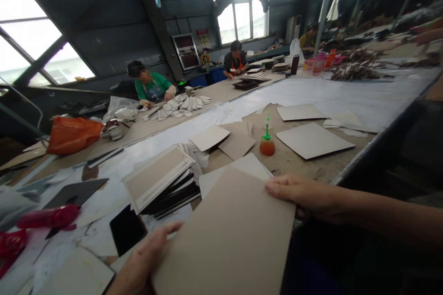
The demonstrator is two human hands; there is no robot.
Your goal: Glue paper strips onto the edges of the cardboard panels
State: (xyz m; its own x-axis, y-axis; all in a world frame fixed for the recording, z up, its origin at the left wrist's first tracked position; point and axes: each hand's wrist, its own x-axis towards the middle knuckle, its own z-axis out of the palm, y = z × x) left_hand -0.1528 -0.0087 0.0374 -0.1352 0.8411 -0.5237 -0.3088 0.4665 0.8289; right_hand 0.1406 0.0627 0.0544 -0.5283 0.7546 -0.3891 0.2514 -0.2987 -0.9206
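Observation:
A large beige board (235,230), tilted toward me, is held between both hands. My right hand (301,193) pinches its right edge near the upper corner, thumb on top. At the lower left edge my left hand (147,251) grips the board, its fingers partly hidden behind it. Just beyond the board's far corner lies a pale sheet (251,162), partly covered by it. A round bottle with orange contents and a green nozzle (267,145) stands further back. To the left is a stack of framed panels (159,177) with dark layers beneath.
Flat boards (314,140) lie at the right of the table. A dark phone-like slab (127,229) and a pink tool (51,217) are at left. Across the table, a person in green (154,86) sits by a pile of pale strips (180,107). An orange bag (73,133) rests nearby.

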